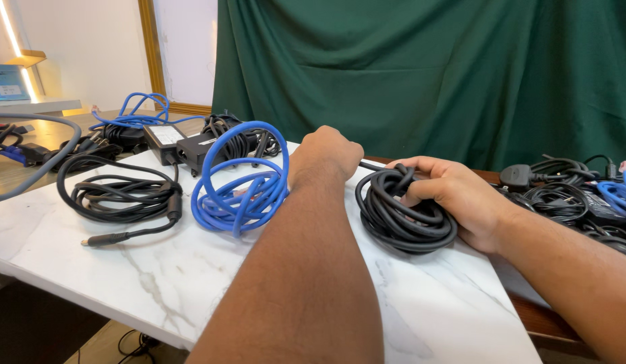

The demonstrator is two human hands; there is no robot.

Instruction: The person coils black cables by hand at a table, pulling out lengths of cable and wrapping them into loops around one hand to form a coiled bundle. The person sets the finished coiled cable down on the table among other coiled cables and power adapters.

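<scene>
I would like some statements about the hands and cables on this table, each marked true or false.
1. The right hand grips a coiled black cable. True.
2. The left hand is closed into a fist. True.
3. The blue cable lies to the right of both hands. False: it lies left of them, beside the left forearm.
4. The table has a bare wooden top. False: it is white marble with grey veins.
5. A green curtain hangs behind the table. True.
</scene>
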